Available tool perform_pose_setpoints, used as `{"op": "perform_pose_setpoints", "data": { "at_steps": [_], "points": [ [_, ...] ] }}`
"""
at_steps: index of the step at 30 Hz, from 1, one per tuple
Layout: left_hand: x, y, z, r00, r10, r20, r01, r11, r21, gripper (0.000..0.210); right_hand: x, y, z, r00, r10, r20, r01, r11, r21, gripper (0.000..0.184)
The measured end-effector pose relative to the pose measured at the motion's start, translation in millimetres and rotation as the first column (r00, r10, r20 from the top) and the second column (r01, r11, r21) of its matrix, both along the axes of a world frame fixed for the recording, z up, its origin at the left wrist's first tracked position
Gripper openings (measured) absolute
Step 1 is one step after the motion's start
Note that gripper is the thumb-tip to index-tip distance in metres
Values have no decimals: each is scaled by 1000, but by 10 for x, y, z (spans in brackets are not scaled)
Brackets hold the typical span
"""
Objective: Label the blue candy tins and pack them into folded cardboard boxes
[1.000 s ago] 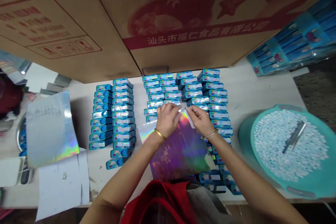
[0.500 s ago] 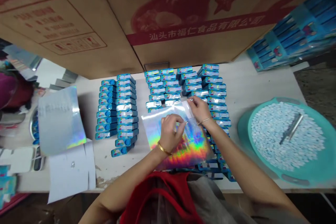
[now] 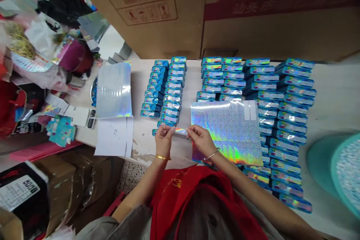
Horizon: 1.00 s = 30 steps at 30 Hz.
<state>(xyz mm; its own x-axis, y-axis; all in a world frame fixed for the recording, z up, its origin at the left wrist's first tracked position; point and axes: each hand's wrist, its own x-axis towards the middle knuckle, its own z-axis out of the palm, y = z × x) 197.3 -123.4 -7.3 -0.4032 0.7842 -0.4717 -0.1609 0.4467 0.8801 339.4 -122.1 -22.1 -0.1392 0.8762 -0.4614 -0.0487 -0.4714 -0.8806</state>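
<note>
A small shiny rainbow sticker strip (image 3: 180, 131) is stretched between my two hands. One end is pinched by the fingers of my left hand (image 3: 163, 141), close to the front of the left rows of blue boxes (image 3: 172, 96). The other end sits in the fingertips of my right hand (image 3: 203, 143), whose wrist rests over the lower left part of a holographic sticker sheet (image 3: 225, 129). That sheet lies on top of more blue boxes (image 3: 292, 118), with pale peeled patches at its upper right corner.
Large cardboard cartons (image 3: 180, 41) wall off the back. Another silvery sheet (image 3: 114, 90) and white paper (image 3: 111, 138) lie left. At right stands a turquoise tub (image 3: 323, 161) of small pale pieces. Bags and clutter (image 3: 47, 41) fill the far left.
The view has swung left. Both hands have moved off the sheet's upper part towards the left box rows, and a sticker strip now spans them. The sheet lies straighter.
</note>
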Motion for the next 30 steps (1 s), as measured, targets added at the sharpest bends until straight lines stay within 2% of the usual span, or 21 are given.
{"op": "perform_pose_setpoints", "data": {
  "at_steps": [2,4,7,10,16,23,25,27,30],
  "points": [
    [-188,-49,-99,996,-21,-83,22,1000,11,26,-163,1,-90,997,23,71,-26,999,35,34],
    [-354,-61,-202,966,-73,-248,79,997,17,21,-299,7,-182,989,43,141,-53,997,64,31],
    [-526,-39,-344,842,-149,-518,168,986,-10,12,-450,23,-317,975,47,218,-62,996,66,29],
    [-593,-5,-449,742,-191,-643,213,976,-44,8,-523,46,-430,954,74,290,-94,994,55,25],
    [-591,29,-545,622,-240,-745,205,969,-140,8,-542,97,-575,922,131,365,-158,986,45,16],
    [-564,19,-520,484,-366,-795,225,930,-291,11,-587,43,-689,905,156,395,-178,984,19,14],
    [-572,38,-492,491,-366,-790,197,930,-309,23,-613,-20,-708,907,160,389,-171,985,-4,17],
    [-597,80,-464,524,-367,-769,149,928,-341,49,-639,-75,-730,909,165,382,-166,986,-29,18],
    [-652,168,-436,577,-421,-700,127,893,-432,76,-672,-82,-788,907,183,379,-178,983,-48,15]
  ]
}}
